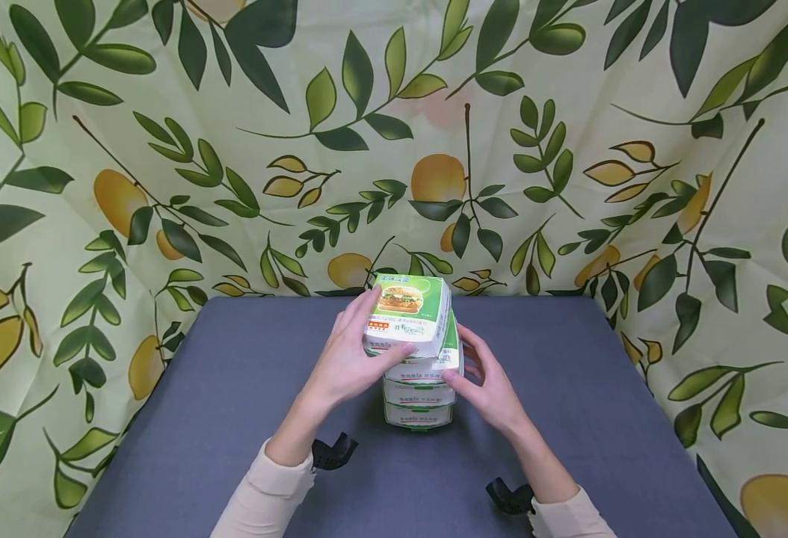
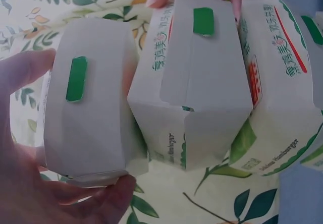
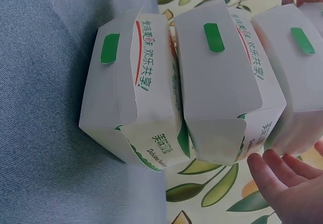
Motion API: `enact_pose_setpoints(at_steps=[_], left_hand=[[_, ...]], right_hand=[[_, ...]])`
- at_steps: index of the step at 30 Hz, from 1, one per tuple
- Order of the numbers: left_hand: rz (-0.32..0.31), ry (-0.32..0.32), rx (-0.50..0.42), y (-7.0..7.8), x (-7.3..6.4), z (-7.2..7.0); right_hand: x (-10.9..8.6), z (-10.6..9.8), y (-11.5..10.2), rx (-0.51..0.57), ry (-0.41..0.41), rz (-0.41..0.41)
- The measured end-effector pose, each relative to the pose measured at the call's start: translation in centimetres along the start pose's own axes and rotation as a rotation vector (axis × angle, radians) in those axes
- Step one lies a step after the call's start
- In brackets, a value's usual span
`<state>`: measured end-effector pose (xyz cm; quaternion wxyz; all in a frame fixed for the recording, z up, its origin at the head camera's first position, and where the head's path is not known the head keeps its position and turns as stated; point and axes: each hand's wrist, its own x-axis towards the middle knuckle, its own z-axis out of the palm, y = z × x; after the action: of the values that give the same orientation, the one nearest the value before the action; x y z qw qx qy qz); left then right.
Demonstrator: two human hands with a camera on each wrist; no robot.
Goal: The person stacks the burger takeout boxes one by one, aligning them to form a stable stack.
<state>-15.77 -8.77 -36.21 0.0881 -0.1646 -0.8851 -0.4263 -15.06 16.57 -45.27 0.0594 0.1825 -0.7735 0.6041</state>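
Observation:
Several white-and-green paper burger boxes stand in a stack at the middle of the table. My left hand (image 1: 347, 359) holds the top burger box (image 1: 407, 314), thumb along its near side and fingers over its left. That box sits askew, set a little left of the second box (image 1: 417, 371). At the stack's right side is my right hand (image 1: 491, 385), its thumb at the second box's near corner and its fingers beside the box. In the right wrist view, the right fingers (image 3: 270, 171) are extended at a box's edge. Lower down are a third box (image 1: 419, 394) and the bottom box (image 1: 419, 416).
A dark blue-grey cloth covers the table (image 1: 232, 418). Behind and beside it hangs a curtain (image 1: 380, 187) printed with leaves and oranges. Black straps (image 1: 333, 452) sit at both wrists, by the light sleeves (image 1: 266, 493).

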Motion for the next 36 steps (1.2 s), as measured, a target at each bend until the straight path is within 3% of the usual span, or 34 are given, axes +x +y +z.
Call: enact_pose_setpoints(at_steps=[12,20,29,36], left_hand=[[0.040,0.119,-0.062,-0.1,0.4,1.6],[0.060,0.172,-0.039,0.2,0.7,2.6],[0.075,0.190,-0.041,0.4,0.4,3.0],[0.068,0.189,-0.057,0.5,0.3,3.1]], right_hand=[[0.2,0.0,0.0,0.025,-0.004,-0.004],[0.2,0.1,0.0,0.028,-0.003,0.001],[0.1,-0.3,-0.5,-0.004,0.007,0.006],[0.5,-1.2,-1.7,0.024,0.024,-0.045]])
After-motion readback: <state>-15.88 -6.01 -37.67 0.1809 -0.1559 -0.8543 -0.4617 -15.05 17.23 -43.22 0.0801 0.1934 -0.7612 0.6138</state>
